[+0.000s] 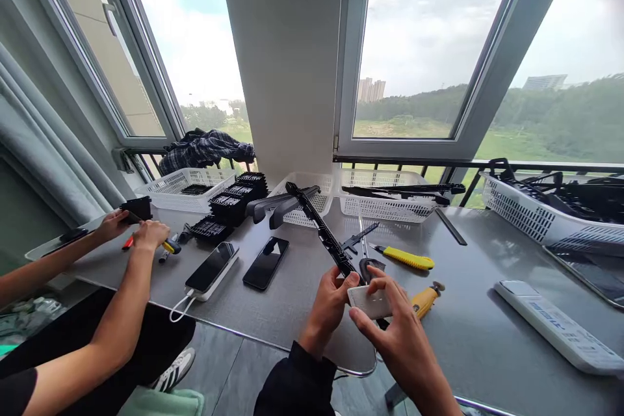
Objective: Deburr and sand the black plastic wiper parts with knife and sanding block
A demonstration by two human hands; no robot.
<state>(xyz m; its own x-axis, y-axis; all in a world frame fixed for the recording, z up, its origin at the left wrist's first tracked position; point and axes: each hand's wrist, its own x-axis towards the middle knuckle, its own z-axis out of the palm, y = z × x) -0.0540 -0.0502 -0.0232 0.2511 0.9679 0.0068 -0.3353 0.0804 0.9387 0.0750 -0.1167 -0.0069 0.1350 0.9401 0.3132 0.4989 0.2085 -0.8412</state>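
My left hand (329, 307) is closed round the lower end of a long black slotted plastic strip (322, 229), which slants up and away to the left. A small pale grey rectangular block (368, 302) is pinched between thumb and fingers of my right hand (397, 318), against the strip's near end. Just beyond my hands lie a black caliper (358, 238) and a black-handled tool (370, 266) with a thin metal shaft. To the right are a yellow utility knife (407, 257) and a yellow-handled tool (426, 300), partly hidden behind my right hand.
White baskets (385, 209) line the table's back, some holding black parts. Stacked black grids (229, 208) and two phones (266, 263) are left. A white power strip (556, 322) lies right. At far left, a co-worker's hands (151, 234) hold a black part (139, 208).
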